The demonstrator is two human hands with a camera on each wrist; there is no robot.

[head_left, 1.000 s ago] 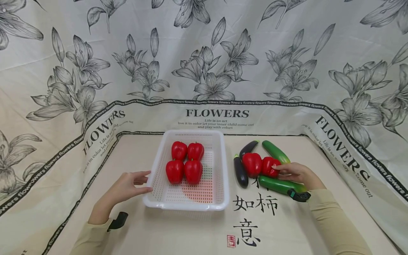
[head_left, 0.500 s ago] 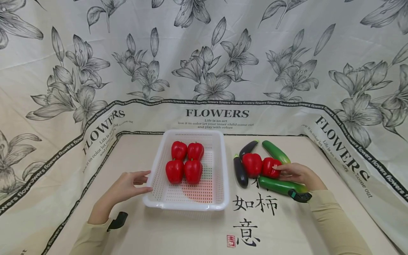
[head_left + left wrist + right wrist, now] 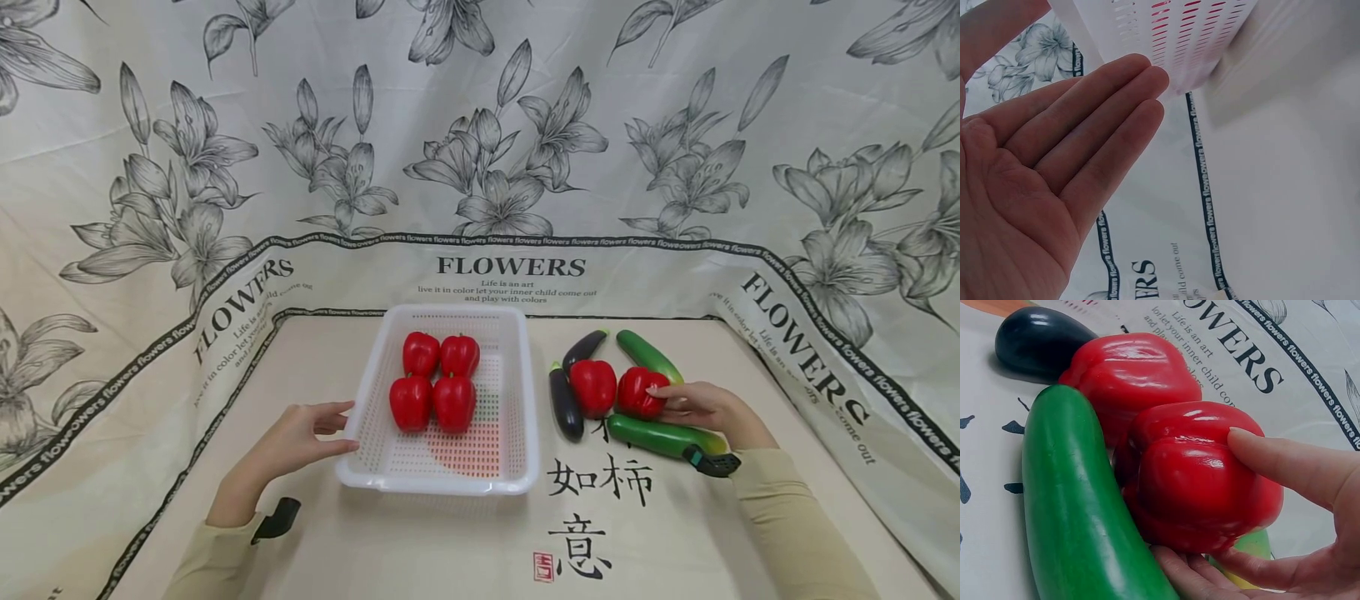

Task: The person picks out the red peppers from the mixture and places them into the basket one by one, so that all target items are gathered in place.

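Observation:
With thumb above and fingers underneath, my right hand holds a glossy red bell pepper, clearly seen in the right wrist view. A second red bell pepper lies just left of it. In front is a green zucchini, partly under my right wrist. On the left, my left hand is at the side of a white perforated plastic basket, thumb and fingertips near its rim. Its fingers are straight in the left wrist view. Several red bell peppers sit inside the basket.
Two dark eggplants lie between the basket and the loose peppers. Another zucchini lies behind the held pepper. A flower-printed cloth rises at the back and sides of the table. Black brush characters mark the tabletop.
My right hand has shifted slightly to the right with the bell pepper, opening a small gap from the other loose pepper. The left hand and the basket look unmoved.

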